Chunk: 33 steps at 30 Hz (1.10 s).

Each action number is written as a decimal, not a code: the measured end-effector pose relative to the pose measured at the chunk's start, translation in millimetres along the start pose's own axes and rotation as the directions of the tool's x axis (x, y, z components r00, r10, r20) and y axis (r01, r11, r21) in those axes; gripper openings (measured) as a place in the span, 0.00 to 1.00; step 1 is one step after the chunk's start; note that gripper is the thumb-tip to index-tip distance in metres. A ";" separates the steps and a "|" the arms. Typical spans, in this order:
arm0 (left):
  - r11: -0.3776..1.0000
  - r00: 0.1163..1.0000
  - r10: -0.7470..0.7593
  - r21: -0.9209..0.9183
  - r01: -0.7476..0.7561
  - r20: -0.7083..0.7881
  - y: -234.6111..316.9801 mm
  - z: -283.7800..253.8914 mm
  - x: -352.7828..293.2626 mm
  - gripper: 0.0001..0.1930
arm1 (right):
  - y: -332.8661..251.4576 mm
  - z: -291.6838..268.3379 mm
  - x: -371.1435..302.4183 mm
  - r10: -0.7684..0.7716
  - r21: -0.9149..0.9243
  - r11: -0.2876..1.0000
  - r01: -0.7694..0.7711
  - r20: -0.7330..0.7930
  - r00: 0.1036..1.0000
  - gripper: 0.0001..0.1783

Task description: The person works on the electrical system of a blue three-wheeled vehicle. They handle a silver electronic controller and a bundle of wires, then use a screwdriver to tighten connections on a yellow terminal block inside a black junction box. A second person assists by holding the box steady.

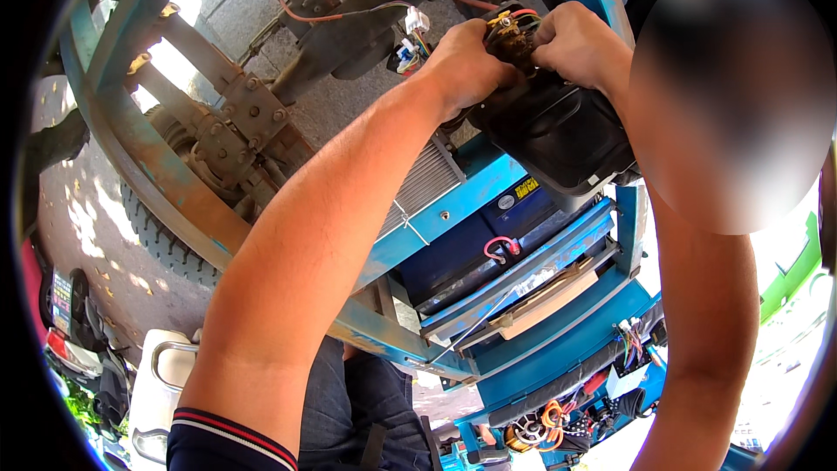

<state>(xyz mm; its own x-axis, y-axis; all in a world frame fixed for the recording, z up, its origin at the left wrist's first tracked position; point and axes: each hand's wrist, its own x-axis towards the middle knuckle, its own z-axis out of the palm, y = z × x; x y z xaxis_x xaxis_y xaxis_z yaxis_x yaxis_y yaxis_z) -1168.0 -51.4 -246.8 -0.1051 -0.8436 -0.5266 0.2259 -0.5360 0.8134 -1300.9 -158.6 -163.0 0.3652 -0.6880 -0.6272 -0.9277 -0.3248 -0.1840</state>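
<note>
My left hand is closed at the left side of a dark, dirty part with yellow metal terminals, its thumb across the lower edge. From the right, my right hand pinches at the same part; my fingers hide what lies in their tips. Red wires run into the part's top. A black plastic housing sits just below both hands. Left of my left hand, a white plug connector hangs on thin wires, with a bundle of small coloured connectors under it.
A blue, rusty metal frame surrounds the work. Dark blue batteries sit inside it, below a finned metal block. A tyre is at left. Another person's blurred head is close at right. Loose wiring lies lower right.
</note>
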 end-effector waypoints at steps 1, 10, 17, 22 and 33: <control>1.000 1.000 0.007 -0.011 -0.007 0.007 -0.8 0.7 1.0 0.28 | 1.9 -0.2 -0.3 0.022 0.035 0.999 -0.022 0.012 1.000 0.13; 0.999 0.999 0.036 -0.031 -0.036 0.016 -5.1 1.3 4.0 0.27 | -6.2 5.0 -0.9 -0.057 -0.126 0.991 0.046 -0.087 0.995 0.15; 0.999 0.999 0.045 -0.020 -0.044 0.012 -7.5 2.2 5.5 0.26 | -8.4 4.5 -0.7 0.037 -0.142 0.989 -0.049 -0.088 0.995 0.15; 0.999 0.999 0.048 -0.003 -0.048 0.002 -3.8 1.6 2.1 0.27 | -8.5 -1.6 -4.6 0.046 -0.106 0.993 -0.052 -0.057 0.997 0.16; 0.998 1.000 0.010 -0.059 -0.009 0.023 2.3 1.4 -2.1 0.30 | -6.3 4.4 -2.3 0.038 -0.124 0.991 -0.051 -0.103 0.994 0.15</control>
<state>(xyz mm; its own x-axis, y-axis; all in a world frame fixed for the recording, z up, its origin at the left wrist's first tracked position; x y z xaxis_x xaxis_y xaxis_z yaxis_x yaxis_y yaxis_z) -1168.6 -50.9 -243.5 -0.1249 -0.8494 -0.5127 0.2834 -0.5258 0.8020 -1296.3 -152.2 -163.7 0.3355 -0.7630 -0.5524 -0.9284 -0.3672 -0.0566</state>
